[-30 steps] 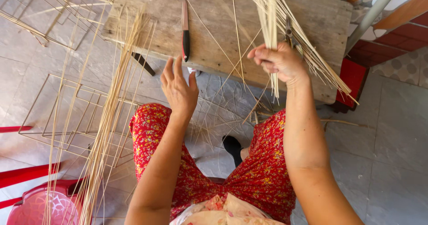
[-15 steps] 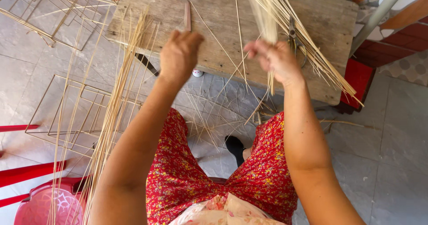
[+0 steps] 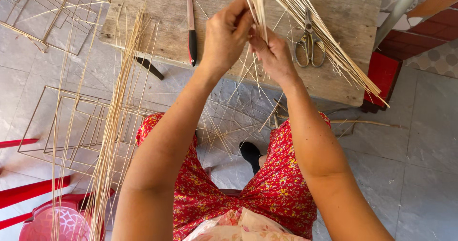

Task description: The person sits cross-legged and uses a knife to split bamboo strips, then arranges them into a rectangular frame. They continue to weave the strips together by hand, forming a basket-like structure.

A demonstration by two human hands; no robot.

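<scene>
Head view: both hands meet over the wooden table (image 3: 143, 36), near its middle. Left hand (image 3: 228, 36) fingers curled shut, pinching the lower end of a bundle of thin sticks (image 3: 255, 2) that rises out of the top edge. Right hand (image 3: 273, 55) sits just right of the left one, touching it, thumb and fingers closed on the same bundle from below. More loose sticks (image 3: 334, 50) fan from the bundle down across the table toward its right corner.

Scissors (image 3: 309, 43) lie flat on the table just right of the right hand, partly under the fanned sticks. Knife with a black handle (image 3: 192, 31) lies on the table left of the left hand, blade pointing away from the person. Another sheaf of long sticks (image 3: 114, 117) leans off the table's left part and runs down past the left knee. Wire frames (image 3: 71, 126) lie on the grey tiled floor left of and below the table. Red plastic stool (image 3: 52, 219) sits well below the table at bottom left. Red box (image 3: 384, 74) stands by the table's right end. Person wears a red flowered dress (image 3: 272, 188).
</scene>
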